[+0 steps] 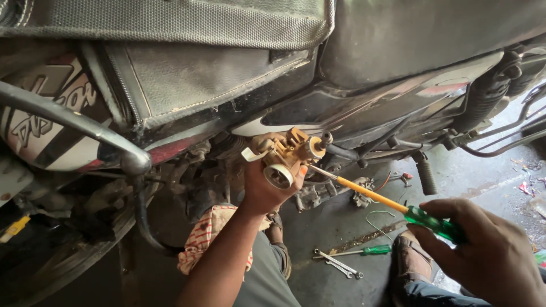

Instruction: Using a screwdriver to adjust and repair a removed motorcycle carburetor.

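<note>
The left hand [267,190] grips a brass carburetor [287,156] raised near the motorcycle [364,108], steadying it; at 4 o'clock, the right hand [489,256] clasps a screwdriver [392,204], tip touching it.

I see a brass-coloured carburetor [287,156], its round opening facing me, held up just beside the motorcycle [364,96] engine area. A screwdriver [392,206] with yellow shaft and green handle touches the carburetor's right side, tilted.
</note>
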